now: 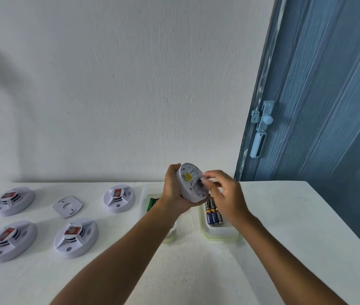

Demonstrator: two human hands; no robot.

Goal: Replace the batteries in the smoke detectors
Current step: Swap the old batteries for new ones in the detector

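My left hand [173,190] grips a white smoke detector [191,182] above the table, its back with a yellow label turned toward me. My right hand [225,192] is at the detector's right side, fingertips pinching something small and blurred at the battery bay; I cannot tell what it is. Below the hands, a clear tray [218,232] holds dark blue batteries [213,213]. A second tray [147,195], partly hidden by my left arm, holds green batteries [152,202]. Several more detectors lie face up on the left, such as one [119,198] near the trays.
A detached mounting plate [67,206] lies among the detectors on the white table [284,216]. The table's right edge runs diagonally beside a blue door [328,106] with a latch [261,126]. A white wall stands behind.
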